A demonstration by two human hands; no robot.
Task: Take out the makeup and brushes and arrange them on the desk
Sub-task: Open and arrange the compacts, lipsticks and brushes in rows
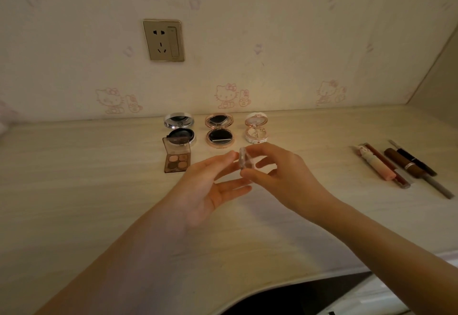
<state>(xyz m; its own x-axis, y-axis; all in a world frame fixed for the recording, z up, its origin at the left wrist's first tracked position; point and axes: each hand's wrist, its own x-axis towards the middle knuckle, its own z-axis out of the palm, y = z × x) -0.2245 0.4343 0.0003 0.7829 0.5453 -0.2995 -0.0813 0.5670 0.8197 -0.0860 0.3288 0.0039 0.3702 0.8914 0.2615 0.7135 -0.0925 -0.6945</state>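
Observation:
My right hand (280, 173) pinches a small clear compact case (244, 161), held on edge above the middle of the desk (86, 190). My left hand (210, 186) is spread open beside it, one fingertip touching the case's left face. Behind the hands, near the wall, stand three open round compacts: a silver one (179, 129), a rose-gold one (219, 131) and a white one (256, 127). An open brown eyeshadow palette (176, 157) lies in front of the silver one. At the right lie a pink tube (374, 164), a brown lip gloss (386, 166) and dark pencils (414, 163).
The wall with cartoon-cat wallpaper and a socket plate (163, 40) rises right behind the compacts. The desk's curved front edge (285, 282) runs at the lower right, with a dark gap beneath it.

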